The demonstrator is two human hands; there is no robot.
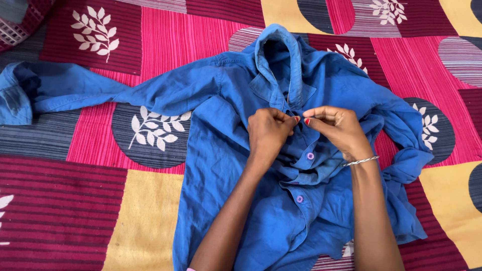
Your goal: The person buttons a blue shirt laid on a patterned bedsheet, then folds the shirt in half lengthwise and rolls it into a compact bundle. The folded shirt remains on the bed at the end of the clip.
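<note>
My left hand [268, 131] & right hand [337, 129] both pinch the soft, crinkly blue shirt [226, 150] tight at its front. Round purple buttons [310, 156] sit just below. It lies on a stripy bedsheet [90, 200] w/ leaf shapes.

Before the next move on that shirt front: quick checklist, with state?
1. Both hands at the placket: left hand and right hand pinch it just below the collar. Ok.
2. Button through its hole at the pinch: hidden by fingers. Cannot tell.
3. Lower buttons visible and reachable. Ok.
4. Blue shirt lying flat: right side bunched. Not ok.
5. Left sleeve spread out on the bedspread. Ok.
</note>
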